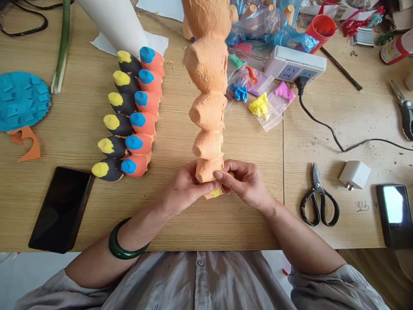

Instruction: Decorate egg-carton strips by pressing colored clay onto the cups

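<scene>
An orange egg carton strip (208,112) with a row of bumps stands out away from me, its far end rising past the top of the view. My left hand (182,189) is closed on its near end from the left. From the right, my right hand (247,183) pinches the same end, thumb pressed on the orange surface. A bit of yellow material (215,191) shows under that end between my hands; its kind is unclear. On the left lies a painted egg carton piece (142,125), black and coral cups tipped with yellow and blue.
A dark phone (61,209) lies at front left. To the right are black-handled scissors (318,202), a white adapter (355,174) and another phone (395,215). Behind them sits a power strip (295,64) with a trailing cord, beside bags of coloured clay (260,106).
</scene>
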`<state>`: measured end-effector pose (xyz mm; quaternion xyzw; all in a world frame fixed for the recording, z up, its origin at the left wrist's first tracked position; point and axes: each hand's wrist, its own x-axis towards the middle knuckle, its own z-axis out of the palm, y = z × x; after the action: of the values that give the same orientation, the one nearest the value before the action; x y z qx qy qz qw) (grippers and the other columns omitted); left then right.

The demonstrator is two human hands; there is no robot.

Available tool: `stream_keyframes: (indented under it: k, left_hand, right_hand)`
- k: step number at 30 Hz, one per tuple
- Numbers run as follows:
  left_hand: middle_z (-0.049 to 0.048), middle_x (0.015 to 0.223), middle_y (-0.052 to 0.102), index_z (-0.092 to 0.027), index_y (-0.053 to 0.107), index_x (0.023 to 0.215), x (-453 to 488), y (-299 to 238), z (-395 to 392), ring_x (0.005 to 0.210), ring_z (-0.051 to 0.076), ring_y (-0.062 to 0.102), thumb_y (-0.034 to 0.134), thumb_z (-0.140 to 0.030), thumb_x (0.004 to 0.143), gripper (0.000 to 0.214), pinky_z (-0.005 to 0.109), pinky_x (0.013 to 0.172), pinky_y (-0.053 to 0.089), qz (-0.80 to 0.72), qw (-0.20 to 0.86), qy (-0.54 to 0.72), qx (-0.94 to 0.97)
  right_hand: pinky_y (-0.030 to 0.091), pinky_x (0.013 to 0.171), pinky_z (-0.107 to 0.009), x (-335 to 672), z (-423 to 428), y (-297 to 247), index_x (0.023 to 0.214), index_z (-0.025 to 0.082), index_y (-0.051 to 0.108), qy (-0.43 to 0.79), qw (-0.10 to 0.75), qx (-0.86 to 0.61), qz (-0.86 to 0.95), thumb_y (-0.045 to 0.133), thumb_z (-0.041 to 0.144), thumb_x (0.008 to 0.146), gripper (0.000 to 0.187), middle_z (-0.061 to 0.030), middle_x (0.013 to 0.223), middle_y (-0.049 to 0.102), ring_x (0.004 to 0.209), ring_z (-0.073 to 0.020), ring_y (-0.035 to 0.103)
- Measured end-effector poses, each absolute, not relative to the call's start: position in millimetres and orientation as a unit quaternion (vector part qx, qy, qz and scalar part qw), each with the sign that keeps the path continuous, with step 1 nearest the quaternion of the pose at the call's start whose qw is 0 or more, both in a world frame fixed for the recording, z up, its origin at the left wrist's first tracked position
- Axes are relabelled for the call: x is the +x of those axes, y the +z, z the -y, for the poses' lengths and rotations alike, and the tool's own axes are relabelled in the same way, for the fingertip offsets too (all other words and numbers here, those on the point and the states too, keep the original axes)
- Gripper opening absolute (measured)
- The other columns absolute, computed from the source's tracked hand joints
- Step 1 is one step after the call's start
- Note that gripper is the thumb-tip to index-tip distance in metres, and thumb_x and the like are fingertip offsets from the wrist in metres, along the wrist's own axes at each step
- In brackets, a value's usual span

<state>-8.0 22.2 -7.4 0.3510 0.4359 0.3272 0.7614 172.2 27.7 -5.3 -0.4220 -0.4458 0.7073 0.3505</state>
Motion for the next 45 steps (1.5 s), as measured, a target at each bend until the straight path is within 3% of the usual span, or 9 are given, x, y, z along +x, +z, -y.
stream_keyframes:
  k: [6, 10, 13, 20, 29, 33, 38, 45]
  left_hand:
    - [0.0045, 0.097, 0.079, -0.017, 0.069, 0.106, -10, -8, -23, 0.089, 0.024, 0.077, 0.086, -0.035, 0.082, 0.034, 0.034, 0.08, 0.062, -0.439, 0.753, 0.32, 0.373]
    - [0.0053, 0.11, 0.076, -0.019, 0.07, 0.118, -16, -8, -28, 0.106, 0.022, 0.073, 0.076, -0.034, 0.091, 0.03, 0.034, 0.093, 0.059, -0.356, 0.798, 0.297, 0.385]
    - [0.0055, 0.109, 0.075, -0.02, 0.069, 0.121, -19, -9, -31, 0.106, 0.021, 0.071, 0.075, -0.028, 0.09, 0.032, 0.032, 0.09, 0.059, -0.303, 0.826, 0.285, 0.379]
    - [0.006, 0.113, 0.074, -0.019, 0.067, 0.119, -18, -11, -29, 0.108, 0.022, 0.071, 0.08, -0.024, 0.085, 0.037, 0.035, 0.094, 0.059, -0.345, 0.824, 0.259, 0.368]
    - [0.0038, 0.106, 0.073, -0.019, 0.067, 0.116, -17, -12, -26, 0.101, 0.02, 0.071, 0.083, -0.024, 0.082, 0.038, 0.03, 0.085, 0.059, -0.386, 0.798, 0.271, 0.375]
    - [0.005, 0.11, 0.074, -0.02, 0.064, 0.119, -13, -9, -23, 0.106, 0.023, 0.073, 0.083, -0.02, 0.081, 0.042, 0.033, 0.09, 0.061, -0.406, 0.783, 0.281, 0.379]
    - [0.0068, 0.112, 0.075, -0.018, 0.065, 0.113, -7, -5, -19, 0.111, 0.027, 0.074, 0.083, -0.025, 0.082, 0.037, 0.038, 0.095, 0.063, -0.422, 0.777, 0.29, 0.367]
    - [0.0052, 0.104, 0.074, -0.018, 0.065, 0.109, -6, -5, -17, 0.098, 0.023, 0.075, 0.082, -0.03, 0.085, 0.032, 0.035, 0.087, 0.063, -0.439, 0.753, 0.309, 0.38]
  right_hand:
    - [0.041, 0.048, -0.022, 169, -28, -5, 0.069, 0.018, 0.063, 0.711, 0.374, -0.414, 0.428, 0.085, 0.057, 0.083, 0.046, 0.0045, 0.058, 0.058, 0.05, -0.0077, 0.05]
    - [0.042, 0.045, -0.021, 170, -29, -7, 0.07, 0.019, 0.062, 0.704, 0.396, -0.428, 0.405, 0.085, 0.057, 0.083, 0.046, 0.0042, 0.058, 0.059, 0.048, -0.0083, 0.053]
    - [0.042, 0.043, -0.021, 171, -31, -7, 0.069, 0.019, 0.061, 0.702, 0.398, -0.441, 0.393, 0.085, 0.059, 0.082, 0.048, 0.005, 0.056, 0.057, 0.046, -0.0079, 0.051]
    - [0.041, 0.045, -0.022, 170, -30, -7, 0.069, 0.019, 0.061, 0.691, 0.397, -0.451, 0.402, 0.085, 0.06, 0.081, 0.049, 0.0039, 0.058, 0.058, 0.049, -0.008, 0.051]
    - [0.039, 0.045, -0.022, 167, -27, -7, 0.071, 0.019, 0.062, 0.679, 0.4, -0.447, 0.424, 0.083, 0.061, 0.083, 0.048, 0.0039, 0.06, 0.058, 0.049, -0.0081, 0.05]
    - [0.038, 0.045, -0.022, 166, -24, -6, 0.071, 0.02, 0.061, 0.666, 0.402, -0.443, 0.445, 0.082, 0.06, 0.085, 0.047, 0.0042, 0.059, 0.056, 0.05, -0.0083, 0.048]
    - [0.034, 0.048, -0.024, 164, -20, -5, 0.073, 0.019, 0.063, 0.649, 0.41, -0.437, 0.469, 0.08, 0.054, 0.089, 0.042, 0.004, 0.061, 0.055, 0.052, -0.0084, 0.044]
    - [0.035, 0.049, -0.025, 163, -16, -4, 0.073, 0.02, 0.062, 0.648, 0.396, -0.445, 0.475, 0.078, 0.057, 0.09, 0.044, 0.0029, 0.063, 0.056, 0.055, -0.0099, 0.045]
